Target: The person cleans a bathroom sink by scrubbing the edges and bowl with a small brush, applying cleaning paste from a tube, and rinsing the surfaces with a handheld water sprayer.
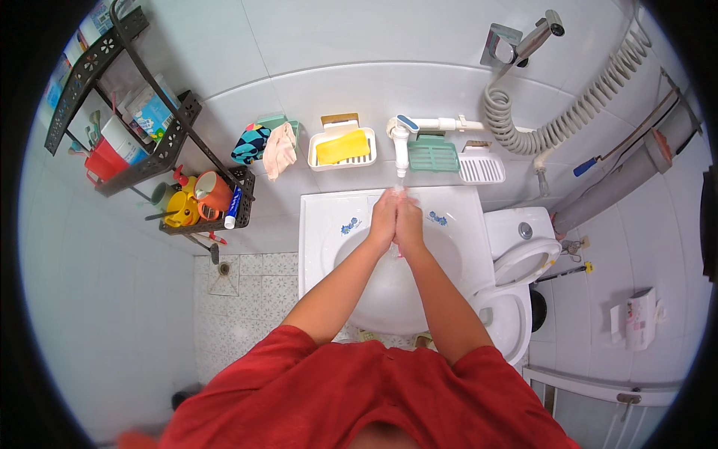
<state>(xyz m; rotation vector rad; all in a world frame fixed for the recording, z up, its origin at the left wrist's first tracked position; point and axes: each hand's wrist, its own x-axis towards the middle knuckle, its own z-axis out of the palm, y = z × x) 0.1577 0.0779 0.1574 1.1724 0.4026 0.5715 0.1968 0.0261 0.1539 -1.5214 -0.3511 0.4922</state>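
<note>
My left hand [383,218] and my right hand [410,222] are pressed together side by side over the white washbasin [387,306]. Their fingertips reach under the spout of a white plastic tap [400,147] with a blue-topped lever. Clear water runs from the spout onto the fingers. Whether anything lies between the palms is hidden. A small pink spot shows just below the wrists, too little of it visible to name. Blue flower prints [350,225] mark the basin's deck on both sides of the hands.
Along the wall hang a soap dish with a yellow cloth [343,147], a pink cloth [279,150], a green soap dish [433,155] and a white one [482,168]. A dark metal rack [168,151] holds cups at left. A toilet [513,306] stands right; a coiled hose [566,132] hangs above.
</note>
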